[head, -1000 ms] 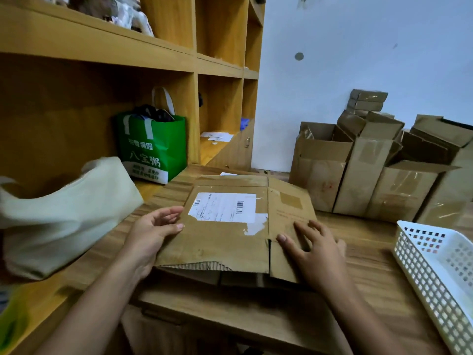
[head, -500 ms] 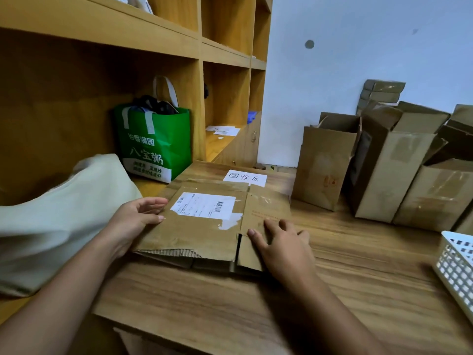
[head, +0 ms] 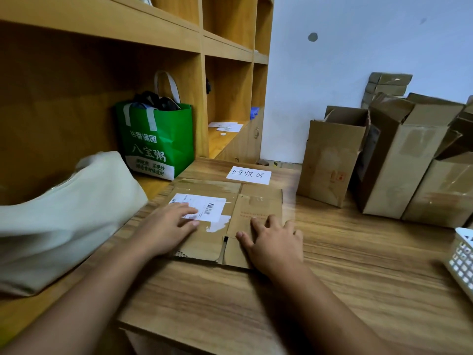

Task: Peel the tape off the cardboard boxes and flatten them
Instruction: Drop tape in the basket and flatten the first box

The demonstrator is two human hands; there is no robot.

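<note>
A flattened brown cardboard box (head: 258, 203) lies on the wooden table (head: 358, 265), with a white shipping label (head: 204, 204) on its left half. My left hand (head: 166, 226) lies palm down on the box's left half, fingertips over the label. Palm down on the box's right half near its front edge is my right hand (head: 275, 242), fingers spread. Neither hand grips anything. Several upright cardboard boxes (head: 330, 155) with tape stand at the back right against the wall.
A white paper sign (head: 248, 175) lies just beyond the flattened box. A green bag (head: 156, 139) and a cream cloth bag (head: 64, 213) sit on the shelf ledge at left. A white plastic basket (head: 460, 257) is at the right edge.
The flattened box went down flat onto the table. My left hand moved from the box's left edge onto its top, over the label. My right hand stayed pressed on the right half.
</note>
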